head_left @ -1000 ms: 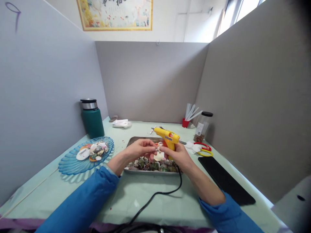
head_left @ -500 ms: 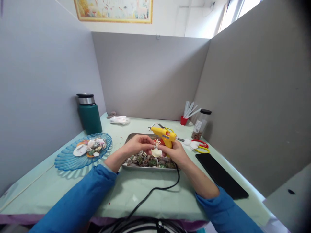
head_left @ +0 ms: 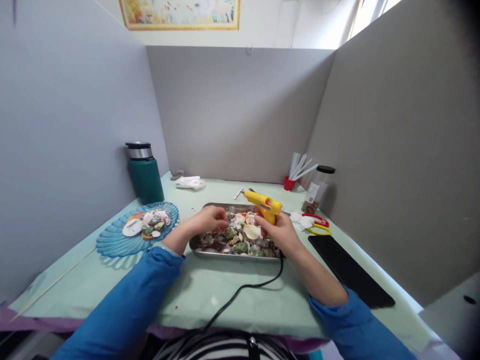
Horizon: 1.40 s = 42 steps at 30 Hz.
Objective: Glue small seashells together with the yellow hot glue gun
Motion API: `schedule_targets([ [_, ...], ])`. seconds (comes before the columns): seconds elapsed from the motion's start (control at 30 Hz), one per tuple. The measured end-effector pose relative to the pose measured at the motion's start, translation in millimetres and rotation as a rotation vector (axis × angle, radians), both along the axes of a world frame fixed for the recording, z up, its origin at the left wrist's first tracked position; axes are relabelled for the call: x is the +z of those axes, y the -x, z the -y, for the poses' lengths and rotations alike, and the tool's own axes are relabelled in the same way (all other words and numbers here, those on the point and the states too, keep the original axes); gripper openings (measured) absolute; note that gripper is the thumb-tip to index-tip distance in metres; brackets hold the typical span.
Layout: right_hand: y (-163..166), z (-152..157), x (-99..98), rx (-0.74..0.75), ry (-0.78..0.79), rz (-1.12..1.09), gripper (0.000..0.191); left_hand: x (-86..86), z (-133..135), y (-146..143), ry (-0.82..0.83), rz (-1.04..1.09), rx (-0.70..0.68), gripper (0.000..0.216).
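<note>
My right hand (head_left: 283,232) is wrapped round the handle of a yellow hot glue gun (head_left: 262,202). The gun's nozzle points up and left, above the far side of a metal tray (head_left: 232,256). In that tray lie many shells, among them a broad cream shell (head_left: 252,231) close to my right fingers. Over the tray's left part is my left hand (head_left: 210,220), its fingers curled and pressed together; whatever they may hold is too small or hidden. A black cord (head_left: 240,287) runs from the gun towards the table's front edge.
On the left are a blue shell-shaped plate (head_left: 112,241) bearing shells and a green bottle (head_left: 145,180). To the right lie red-and-yellow-handled scissors (head_left: 319,229), a black slab (head_left: 350,270), a lidded jar (head_left: 317,190) and a red cup (head_left: 289,184) of glue sticks. Grey panels (head_left: 240,115) surround the table.
My hands were close together over the tray; now the left has drawn away to the left and the right, with the glue gun, stands apart from it. The view has shifted slightly.
</note>
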State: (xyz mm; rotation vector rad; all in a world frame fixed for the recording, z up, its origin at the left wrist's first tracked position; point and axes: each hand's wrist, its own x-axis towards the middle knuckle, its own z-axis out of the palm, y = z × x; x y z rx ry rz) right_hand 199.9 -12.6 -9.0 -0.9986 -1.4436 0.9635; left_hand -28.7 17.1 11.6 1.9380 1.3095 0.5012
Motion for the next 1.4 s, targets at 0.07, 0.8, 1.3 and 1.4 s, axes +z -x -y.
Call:
schedule_targets([
  [0.07,0,2,1.5,-0.008,-0.003,-0.006,0.040,-3.7,-7,1,-0.096,0.003,0.077,0.014],
  [0.8,1,3,2.6,-0.007,0.009,0.011,0.039,-2.7,6,-3,-0.459,-0.735,-0.030,0.022],
  [1.3,0,2,0.2,-0.014,-0.001,0.036,0.035,-7.1,7,-9,-0.453,-0.622,-0.209,0.009],
  [1.4,0,2,-0.6,-0.021,0.014,0.039,0.033,-5.0,5,-5,-0.393,-0.437,-0.107,0.011],
])
